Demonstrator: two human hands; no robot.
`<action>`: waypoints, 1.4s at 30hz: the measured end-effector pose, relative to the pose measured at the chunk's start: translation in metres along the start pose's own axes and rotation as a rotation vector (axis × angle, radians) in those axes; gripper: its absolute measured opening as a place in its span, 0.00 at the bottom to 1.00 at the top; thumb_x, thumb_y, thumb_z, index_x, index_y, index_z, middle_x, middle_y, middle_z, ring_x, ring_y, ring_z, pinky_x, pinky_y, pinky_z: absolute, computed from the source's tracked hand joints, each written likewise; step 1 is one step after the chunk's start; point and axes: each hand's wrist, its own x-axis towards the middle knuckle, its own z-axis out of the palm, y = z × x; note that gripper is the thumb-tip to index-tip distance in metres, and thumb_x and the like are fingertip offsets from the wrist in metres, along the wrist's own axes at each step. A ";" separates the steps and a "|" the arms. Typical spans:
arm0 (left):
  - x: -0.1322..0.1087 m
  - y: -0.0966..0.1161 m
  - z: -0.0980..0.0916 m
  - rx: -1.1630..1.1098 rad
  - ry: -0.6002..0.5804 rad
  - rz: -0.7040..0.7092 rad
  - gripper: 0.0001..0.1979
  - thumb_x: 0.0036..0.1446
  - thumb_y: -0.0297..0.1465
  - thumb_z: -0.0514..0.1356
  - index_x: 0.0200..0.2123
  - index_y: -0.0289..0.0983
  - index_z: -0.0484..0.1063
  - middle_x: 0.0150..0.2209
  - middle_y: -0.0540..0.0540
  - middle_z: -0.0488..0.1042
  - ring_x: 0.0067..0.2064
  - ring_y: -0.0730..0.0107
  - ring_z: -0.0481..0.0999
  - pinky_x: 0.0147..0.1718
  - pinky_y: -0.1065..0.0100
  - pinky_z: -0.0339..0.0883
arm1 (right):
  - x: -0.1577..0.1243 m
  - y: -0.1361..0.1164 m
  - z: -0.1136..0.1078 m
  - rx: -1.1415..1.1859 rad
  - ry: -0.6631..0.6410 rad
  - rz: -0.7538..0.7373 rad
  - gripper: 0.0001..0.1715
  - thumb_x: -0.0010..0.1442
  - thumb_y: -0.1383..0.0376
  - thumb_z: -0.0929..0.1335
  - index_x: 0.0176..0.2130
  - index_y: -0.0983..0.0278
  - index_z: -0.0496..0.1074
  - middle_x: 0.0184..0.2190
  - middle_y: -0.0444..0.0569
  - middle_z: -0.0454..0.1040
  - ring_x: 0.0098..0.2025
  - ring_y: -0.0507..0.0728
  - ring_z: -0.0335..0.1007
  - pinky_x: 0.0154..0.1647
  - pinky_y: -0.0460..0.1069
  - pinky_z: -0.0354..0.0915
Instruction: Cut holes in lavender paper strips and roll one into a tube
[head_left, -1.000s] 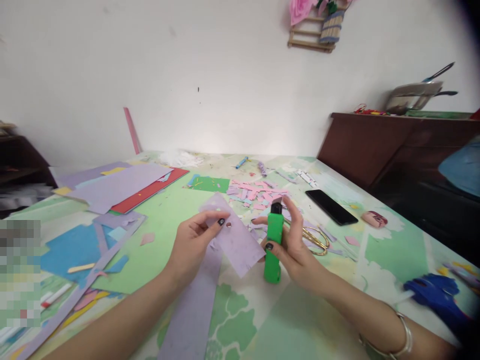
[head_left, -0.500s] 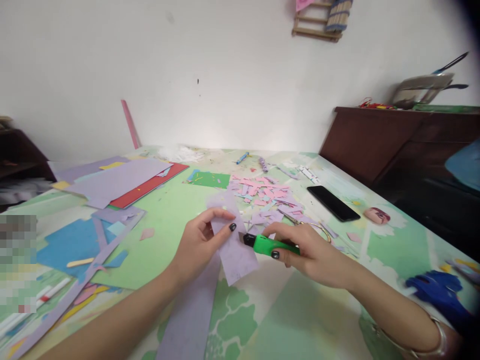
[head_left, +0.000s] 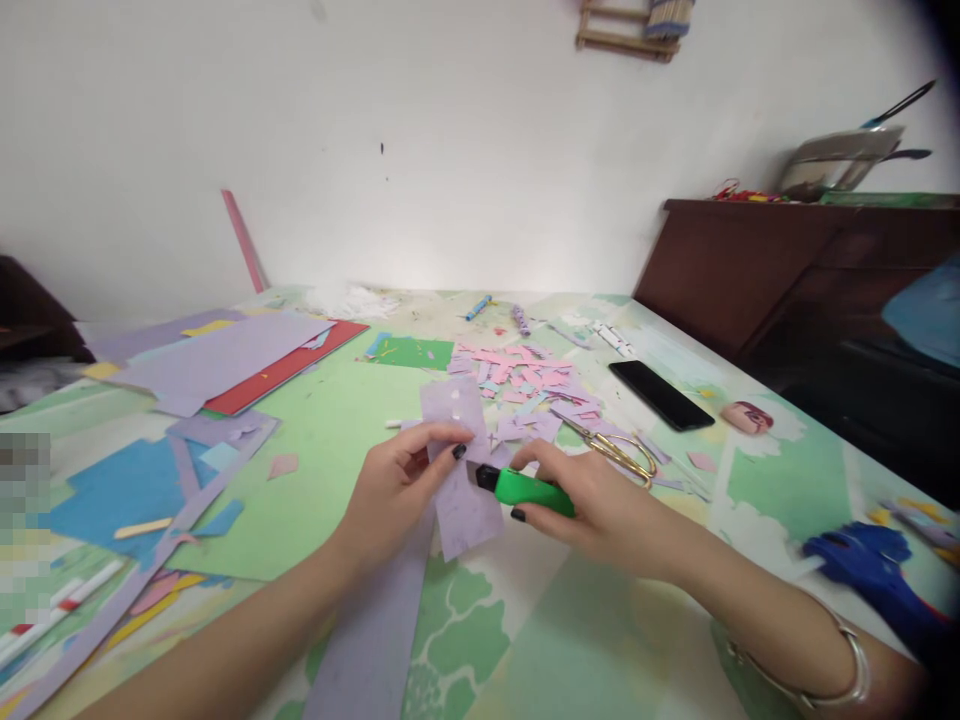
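Two grips mid-frame: left hand (head_left: pixel 391 487) on paper (head_left: pixel 469 513), right hand (head_left: pixel 594 505) on cutter (head_left: pixel 527 490). Lowered from upright, its blade (head_left: pixel 472 468) seems ready to cut.

Cutter (head_left: pixel 534 491) green, black-nosed — paper piece (head_left: pixel 466 505) lilac — phone (head_left: pixel 661 395) black.

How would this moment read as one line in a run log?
left grip: pinching lilac paper | right grip: holding green utility knife | blade: overlapping paper in view, contact unclear | gold-handled scissors: beyond right grip
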 end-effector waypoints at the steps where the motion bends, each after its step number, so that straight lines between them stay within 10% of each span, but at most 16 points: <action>1: 0.000 0.000 0.000 0.010 -0.004 0.008 0.08 0.55 0.33 0.57 0.36 0.40 0.75 0.37 0.48 0.77 0.39 0.69 0.74 0.34 0.71 0.67 | 0.000 0.000 0.000 0.005 -0.004 0.000 0.16 0.59 0.64 0.63 0.48 0.61 0.60 0.22 0.41 0.66 0.24 0.51 0.60 0.26 0.45 0.53; 29: -0.003 -0.014 0.000 0.348 0.062 0.328 0.09 0.55 0.28 0.58 0.40 0.40 0.74 0.38 0.49 0.79 0.39 0.70 0.77 0.41 0.70 0.71 | 0.000 0.003 0.005 0.019 0.045 0.009 0.15 0.60 0.61 0.63 0.47 0.61 0.61 0.25 0.43 0.68 0.25 0.51 0.60 0.26 0.44 0.52; 42: -0.003 -0.005 0.001 0.187 0.018 0.169 0.12 0.55 0.26 0.55 0.42 0.40 0.73 0.41 0.47 0.77 0.40 0.69 0.76 0.38 0.70 0.72 | 0.003 0.003 0.002 0.075 0.061 0.017 0.13 0.59 0.61 0.64 0.44 0.61 0.63 0.21 0.40 0.64 0.22 0.49 0.56 0.24 0.43 0.50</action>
